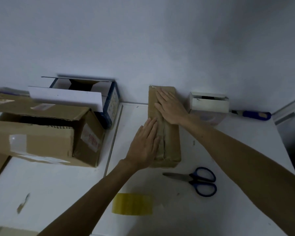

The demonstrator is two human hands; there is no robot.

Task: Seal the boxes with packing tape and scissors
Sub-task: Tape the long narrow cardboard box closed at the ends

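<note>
At centre of the table [58, 184], the box [172, 147] is pressed under both hands.
The left hand [144, 143] is laid flat on the near left part of the box top, fingers straight and together; nothing is grasped. The right hand [170, 106] is laid flat on the far part of the top, fingers extended, likewise grasping nothing. A lengthwise seam is visible on the top beside the left fingers. The scissors [197, 180] are laid closed on the table just in front of the box, blades pointing left. The tape [132, 204] is placed nearer still, apart from the box. An open carton [41, 133] is positioned well to the left.
</note>
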